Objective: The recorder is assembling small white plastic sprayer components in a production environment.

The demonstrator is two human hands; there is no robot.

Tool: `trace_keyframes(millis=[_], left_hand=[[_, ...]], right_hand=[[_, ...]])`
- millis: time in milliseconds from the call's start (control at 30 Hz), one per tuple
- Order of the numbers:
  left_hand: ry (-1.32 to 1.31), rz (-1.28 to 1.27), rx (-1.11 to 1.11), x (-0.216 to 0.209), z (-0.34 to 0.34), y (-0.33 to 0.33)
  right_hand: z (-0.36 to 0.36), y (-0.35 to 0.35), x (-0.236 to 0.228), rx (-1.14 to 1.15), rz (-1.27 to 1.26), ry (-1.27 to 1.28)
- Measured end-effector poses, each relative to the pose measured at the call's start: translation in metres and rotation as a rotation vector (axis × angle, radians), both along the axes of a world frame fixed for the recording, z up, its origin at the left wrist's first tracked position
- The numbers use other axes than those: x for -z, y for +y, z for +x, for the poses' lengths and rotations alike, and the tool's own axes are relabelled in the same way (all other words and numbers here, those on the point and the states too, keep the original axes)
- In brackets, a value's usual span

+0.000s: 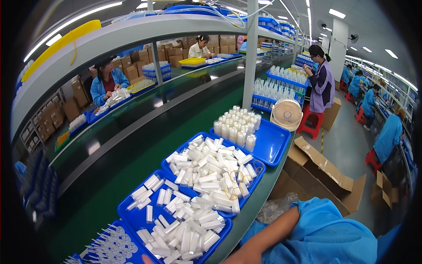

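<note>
My right forearm (274, 229), bare below a rolled blue sleeve, reaches to the lower edge. Its hand is cut off there, so its fingers do not show. One fingertip (147, 259) shows at the bottom edge, by the nearest tray; I take it as my left hand, the rest being out of frame. Beside it, a blue tray (127, 210) holds many loose white and clear plastic pieces (193, 233). A second blue tray (259, 185) behind it is heaped with similar pieces (211, 167), with thin tan rubber bands (237, 177) at its right.
Upright white-and-clear pieces (237, 125) stand in a further blue tray (274, 141), near a beige fan (287, 113). Spiky translucent parts (112, 246) fill a tray at lower left. A green conveyor belt (110, 176) runs alongside. An open cardboard box (316, 176) stands right; co-workers (321, 83) sit beyond.
</note>
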State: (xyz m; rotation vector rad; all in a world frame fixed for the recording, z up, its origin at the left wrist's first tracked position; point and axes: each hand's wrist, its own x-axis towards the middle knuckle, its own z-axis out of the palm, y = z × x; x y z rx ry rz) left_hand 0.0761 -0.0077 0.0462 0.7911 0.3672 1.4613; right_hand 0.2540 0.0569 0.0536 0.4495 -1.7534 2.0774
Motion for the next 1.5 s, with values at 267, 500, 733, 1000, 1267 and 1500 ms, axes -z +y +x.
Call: trace_keyframes(millis=[267, 500, 733, 1000, 1267, 1500], left_hand=[[1.461, 0.426, -0.642, 0.008, 0.021, -0.004], [1.370, 0.130, -0.282, 0.013, 0.022, -0.013], [1.481, 0.199, -0.676, 0.001, -0.050, -0.026], [2.182, 0.069, -0.549, 0.010, -0.114, -0.015], [2.308, -0.037, -0.600, 0.020, -0.134, 0.004], [2.157, -0.129, -0.751, 0.007, -0.134, 0.001]], right_hand=[[0.012, 0.029, -0.006, 0.355, 0.018, -0.462], [0.008, 0.002, -0.010, 0.774, 0.572, -0.221], [0.121, 0.058, -0.041, 1.462, 0.718, -0.557], [0.271, 0.177, 0.002, 2.295, 0.880, -1.071], [0.280, 0.218, 0.042, 2.089, 0.610, -1.139], [0.227, 0.200, 0.004, 2.105, 1.129, -1.337]])
